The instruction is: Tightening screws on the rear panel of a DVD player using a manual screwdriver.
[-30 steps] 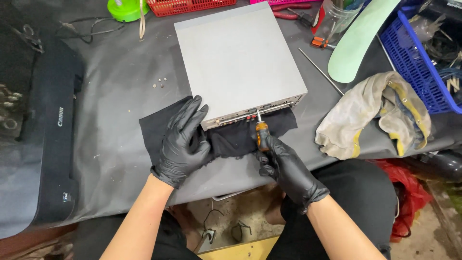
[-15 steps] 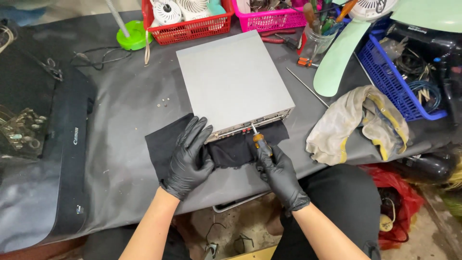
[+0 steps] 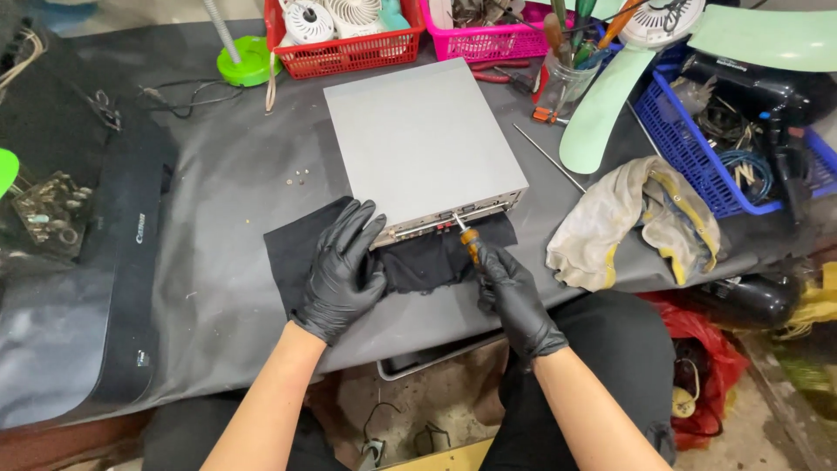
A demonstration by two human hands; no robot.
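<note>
A flat grey metal device case [image 3: 423, 139] is lying at the centre of the desk [image 3: 218, 279], its connector-lined rear panel facing the person, and its near edge is sitting on a black cloth [image 3: 296, 249], apparently to cushion it and stop it sliding. The right hand [image 3: 510, 292], in a black glove, is closing its grip around the orange handle of a screwdriver [image 3: 466, 237], pointing the tip at the rear panel as if at a screw. The left hand [image 3: 344, 270], also gloved, is resting open and flat on the cloth at 9 o'clock of the screwdriver, fingers touching the case's near corner, seemingly bracing it. A few small loose screws [image 3: 298, 177] are lying on the desk at 10 o'clock of that hand. At 3 o'clock of the case a crumpled dirty rag [image 3: 641, 222] is lying, with a blue basket [image 3: 697, 166] of cables beyond it. At 12 o'clock, red [image 3: 349, 52] and pink baskets [image 3: 488, 39] are standing at the far edge.
</note>
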